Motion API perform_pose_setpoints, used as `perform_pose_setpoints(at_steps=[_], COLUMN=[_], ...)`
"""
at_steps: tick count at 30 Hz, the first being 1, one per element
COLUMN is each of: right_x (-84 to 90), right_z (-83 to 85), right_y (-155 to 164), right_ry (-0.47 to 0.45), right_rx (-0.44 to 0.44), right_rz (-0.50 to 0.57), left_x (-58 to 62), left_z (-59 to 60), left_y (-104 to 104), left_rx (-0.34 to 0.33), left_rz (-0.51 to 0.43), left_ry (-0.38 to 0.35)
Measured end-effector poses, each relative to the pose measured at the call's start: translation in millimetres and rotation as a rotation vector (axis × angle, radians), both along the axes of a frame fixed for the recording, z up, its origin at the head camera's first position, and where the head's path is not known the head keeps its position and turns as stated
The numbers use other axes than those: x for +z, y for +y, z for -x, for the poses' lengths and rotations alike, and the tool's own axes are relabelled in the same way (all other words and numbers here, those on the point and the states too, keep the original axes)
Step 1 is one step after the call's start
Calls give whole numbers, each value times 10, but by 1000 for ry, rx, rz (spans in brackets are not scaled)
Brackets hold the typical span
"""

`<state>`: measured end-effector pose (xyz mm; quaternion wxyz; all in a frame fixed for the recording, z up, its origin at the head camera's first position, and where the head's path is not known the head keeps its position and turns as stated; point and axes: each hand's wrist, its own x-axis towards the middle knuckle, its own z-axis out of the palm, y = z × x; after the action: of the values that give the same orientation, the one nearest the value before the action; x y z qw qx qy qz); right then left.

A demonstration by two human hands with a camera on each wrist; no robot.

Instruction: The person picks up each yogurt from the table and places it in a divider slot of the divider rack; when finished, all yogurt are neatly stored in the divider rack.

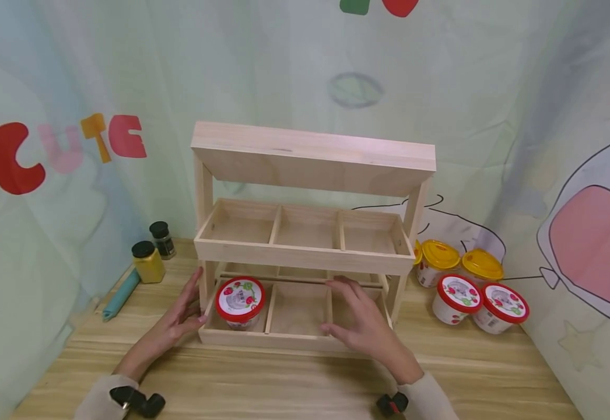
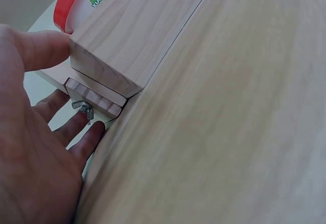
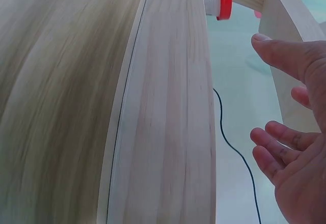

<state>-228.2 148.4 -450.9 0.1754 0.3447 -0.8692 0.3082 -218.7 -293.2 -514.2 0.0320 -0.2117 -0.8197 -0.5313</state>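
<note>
A light wooden two-tier display rack (image 1: 305,255) stands on the table, each tray split into three compartments. One white tub with a red lid (image 1: 239,298) sits in the lower tray's left compartment. My left hand (image 1: 176,324) is at the rack's lower left corner. In the left wrist view its thumb touches the tray corner, and the fingers lie beside the side post near a wing nut (image 2: 83,108). Over the lower tray's right side hovers my right hand (image 1: 365,326), holding nothing, its thumb apart from loosely bent fingers.
Two red-lidded tubs (image 1: 458,298) and several yellow-lidded tubs (image 1: 440,255) stand right of the rack. At the left are a yellow jar (image 1: 149,268), a dark-capped bottle (image 1: 164,244) and a teal roll-shaped thing (image 1: 121,296). Printed curtains (image 1: 284,58) hang behind.
</note>
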Motion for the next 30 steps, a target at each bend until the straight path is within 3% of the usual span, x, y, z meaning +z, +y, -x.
perform_pose_setpoints(at_steps=[8,14,20,30], right_x=[-21,-27,-21,-22], right_z=[-46,-54,-101,-128], right_y=[229,379,509,695], right_ry=[-25,15,-20,0], right_rx=[-82,-114,-150,-202], right_rz=[22,48,59,73], left_x=[16,9,6,22], left_z=[10,4,1,-9], left_y=[10,3,-4,2], left_rx=[-13,-3,6,3], left_rz=[-9,7,12,2], left_ry=[2,-7,-20,-21])
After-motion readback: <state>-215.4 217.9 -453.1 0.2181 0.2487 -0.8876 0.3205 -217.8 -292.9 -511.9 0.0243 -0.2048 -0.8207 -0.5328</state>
